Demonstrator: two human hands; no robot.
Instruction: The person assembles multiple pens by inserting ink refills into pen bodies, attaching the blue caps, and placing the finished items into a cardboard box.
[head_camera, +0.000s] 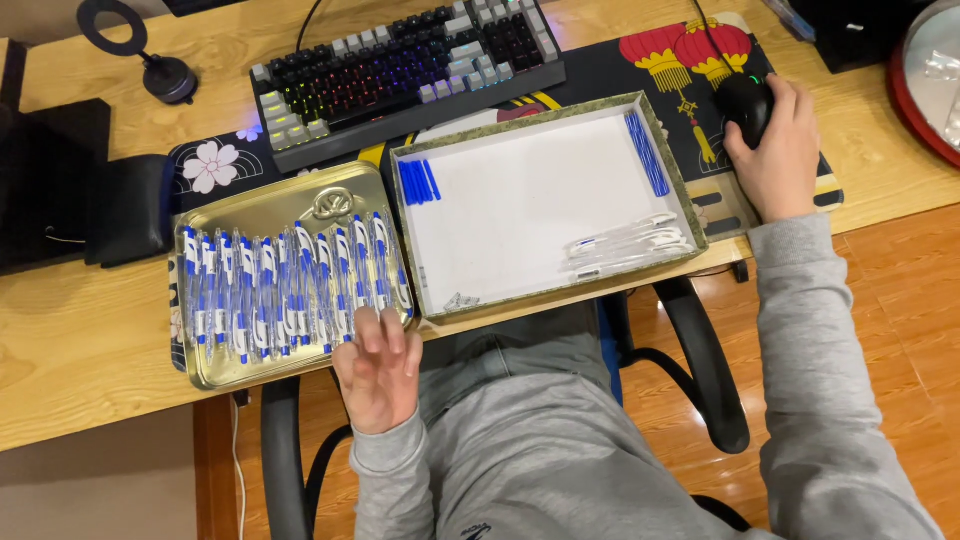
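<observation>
The left hand (378, 365) is hovering at the near edge of the gold tin tray (262, 205), fingers spread and loosely open, gripping nothing; its fingertips are lying over the lower ends of the rightmost blue-and-white pens (285, 290). The pens are lying side by side in a neat row across the tray, probably so each one can be picked off singly. The right hand (775, 150), out at two o'clock, is curling down over a black mouse (745, 105), palm resting on it, fingers closed around its body.

Between the two hands a shallow white box (540, 205) is sitting at a slight tilt, its near edge overhanging the desk (80, 350). Inside it, loose blue refills (418, 181) are gathering in the eleven o'clock corner, more blue sticks (646, 152) are lining the right wall, and clear pen barrels (630, 245) are lying at four o'clock, which looks like sorting by part.

A backlit keyboard (400, 70) is sitting at twelve o'clock on a patterned desk mat (210, 165), crowding the box from behind. A black pouch (125, 210) is flanking the tray at nine o'clock.
</observation>
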